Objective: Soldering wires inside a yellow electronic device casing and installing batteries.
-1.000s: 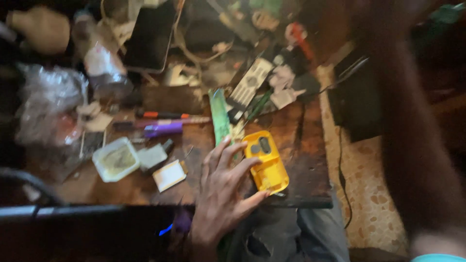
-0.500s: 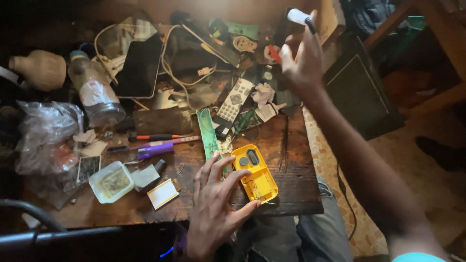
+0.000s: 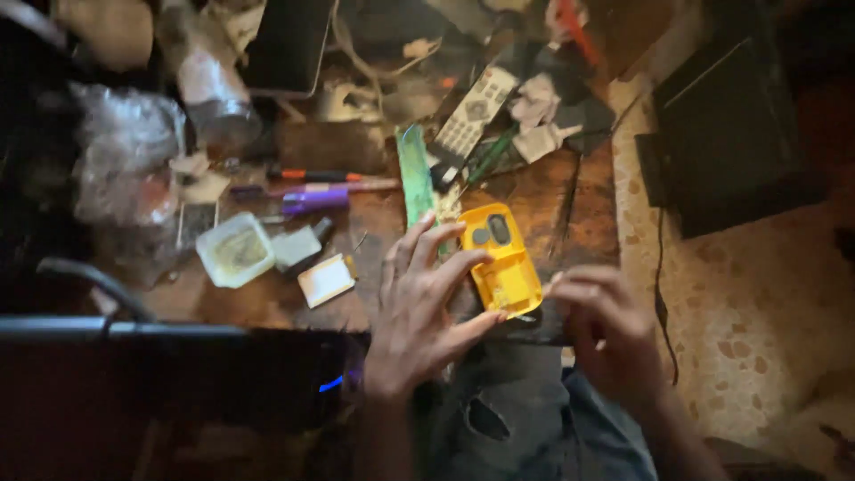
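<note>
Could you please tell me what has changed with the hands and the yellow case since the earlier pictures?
The right hand has come down from up over the clutter to the table edge beside the yellow case; what it held up no longer shows. The left hand stays spread on the case, which has not moved.

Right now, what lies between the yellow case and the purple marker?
In the head view, the green circuit board lies between the yellow case and the purple marker.
</note>
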